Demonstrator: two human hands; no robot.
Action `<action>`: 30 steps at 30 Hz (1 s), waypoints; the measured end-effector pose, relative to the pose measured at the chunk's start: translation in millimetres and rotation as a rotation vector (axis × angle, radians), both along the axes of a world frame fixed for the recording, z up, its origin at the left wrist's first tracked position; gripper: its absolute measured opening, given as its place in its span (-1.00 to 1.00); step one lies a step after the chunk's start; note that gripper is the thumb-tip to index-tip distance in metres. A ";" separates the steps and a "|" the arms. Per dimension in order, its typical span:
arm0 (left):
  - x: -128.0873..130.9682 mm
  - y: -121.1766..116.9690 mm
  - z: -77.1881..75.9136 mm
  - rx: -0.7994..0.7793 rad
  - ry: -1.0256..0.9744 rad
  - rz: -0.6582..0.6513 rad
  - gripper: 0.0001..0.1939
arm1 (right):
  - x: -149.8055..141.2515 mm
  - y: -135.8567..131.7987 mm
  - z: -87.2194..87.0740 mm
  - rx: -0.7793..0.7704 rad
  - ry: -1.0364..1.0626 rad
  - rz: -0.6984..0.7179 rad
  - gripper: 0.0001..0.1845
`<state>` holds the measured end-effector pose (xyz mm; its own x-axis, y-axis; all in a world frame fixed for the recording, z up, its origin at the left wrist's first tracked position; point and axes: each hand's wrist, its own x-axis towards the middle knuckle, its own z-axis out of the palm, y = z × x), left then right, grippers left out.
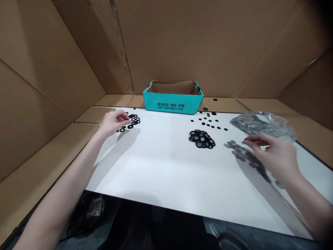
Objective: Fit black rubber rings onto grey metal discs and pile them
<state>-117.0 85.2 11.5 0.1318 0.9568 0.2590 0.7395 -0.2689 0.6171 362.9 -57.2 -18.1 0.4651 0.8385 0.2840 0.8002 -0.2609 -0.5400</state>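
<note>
On the left of the white board, my left hand (116,123) is closed in a pinch just above a loose group of black rings (134,119). What its fingertips hold, if anything, cannot be made out. At the right, my right hand (275,154) pinches a small grey disc at its fingertips. Below and beside it spread many flat grey discs (239,152), partly hidden by the hand. Between the hands lies a heap of black rings with grey discs in their middles (201,139).
A turquoise cardboard box (173,103) with its top open stands at the back. Small black discs (208,125) are scattered right of it. A clear plastic bag (262,123) of grey discs lies behind my right hand. Cardboard walls (195,45) enclose the white board (156,166).
</note>
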 end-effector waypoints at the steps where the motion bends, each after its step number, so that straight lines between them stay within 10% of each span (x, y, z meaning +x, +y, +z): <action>1: 6.4 -2.2 2.0 -0.004 -0.043 -0.028 -0.58 | -2.1 1.9 0.0 0.023 0.002 0.007 -0.95; 11: 108.2 -54.4 0.7 -0.274 -0.577 -0.560 -0.79 | -99.5 9.8 13.3 0.257 0.609 0.523 -0.82; 19: 129.6 -71.0 -24.3 -0.274 -0.890 -0.637 -0.67 | -156.8 8.5 13.5 0.364 0.654 0.633 -0.90; 30: 139.5 -86.9 -23.3 -0.212 -0.776 -0.561 -0.72 | -164.5 14.3 -4.9 0.481 0.646 0.611 -0.92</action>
